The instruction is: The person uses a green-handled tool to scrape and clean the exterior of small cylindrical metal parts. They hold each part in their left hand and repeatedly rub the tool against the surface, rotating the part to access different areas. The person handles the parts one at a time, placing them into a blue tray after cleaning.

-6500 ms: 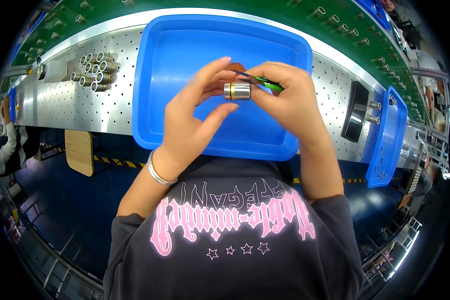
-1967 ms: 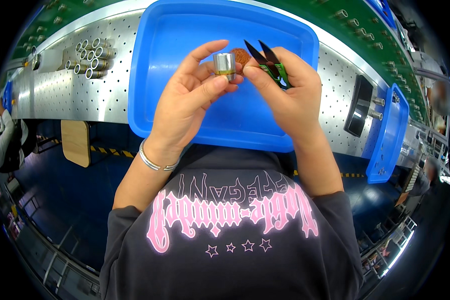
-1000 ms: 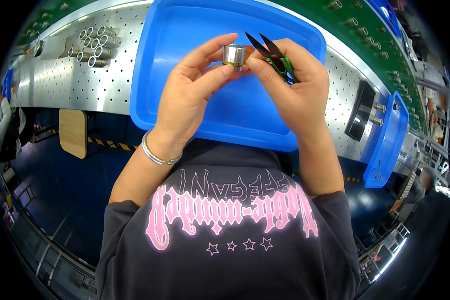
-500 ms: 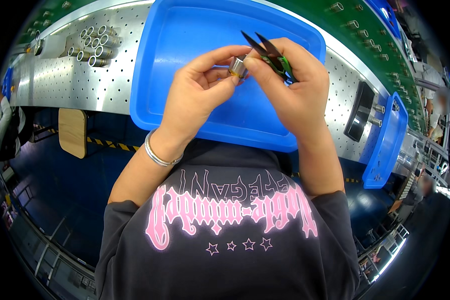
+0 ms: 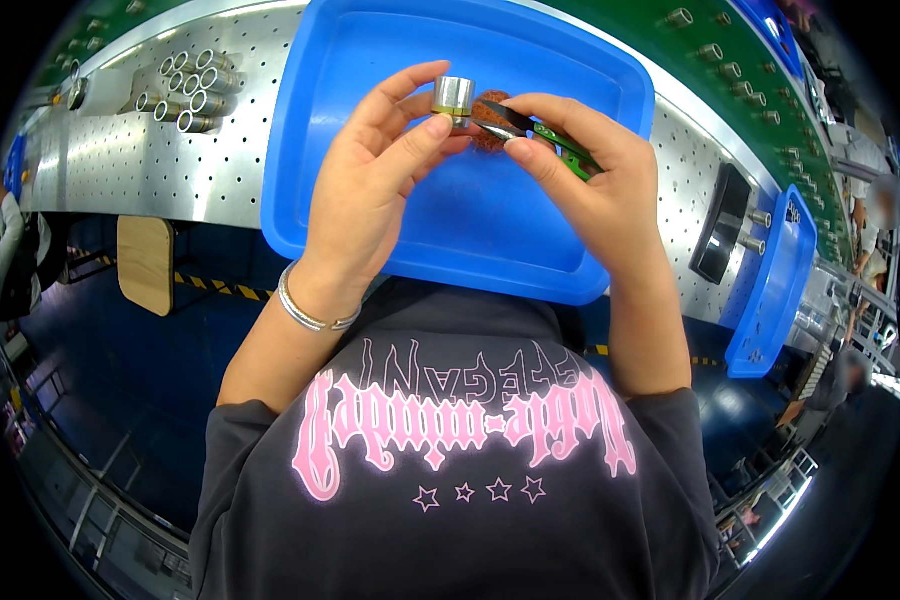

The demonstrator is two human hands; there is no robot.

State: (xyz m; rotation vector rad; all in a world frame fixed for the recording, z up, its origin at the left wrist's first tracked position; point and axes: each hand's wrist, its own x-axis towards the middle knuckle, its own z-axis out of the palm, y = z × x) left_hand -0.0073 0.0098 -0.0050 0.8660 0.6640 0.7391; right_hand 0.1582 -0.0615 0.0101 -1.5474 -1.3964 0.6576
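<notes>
Above a blue tray (image 5: 420,240), my left hand (image 5: 365,165) grips a small silver metal cylinder (image 5: 455,93) between thumb and fingers. A yellowish band runs round its lower part. My right hand (image 5: 605,165) is closed on small snips (image 5: 565,150) with green handles and dark blades. The blades are a little apart, and their tips point left, at or very near the lower part of the cylinder; I cannot tell if they touch. Behind the blades, a reddish-brown, rough-textured round thing (image 5: 493,122) shows in part.
Several metal tubes (image 5: 198,95) stand grouped on the perforated metal table (image 5: 220,170) at the left. To the right are a black flat device (image 5: 718,225), short metal tubes (image 5: 758,232) and another blue tray (image 5: 770,290). A wooden stool (image 5: 145,265) is at the lower left.
My left hand has moved left and turned the cylinder more upright. The snips have swung from pointing up and away to pointing left at it. The reddish-brown thing has come into sight.
</notes>
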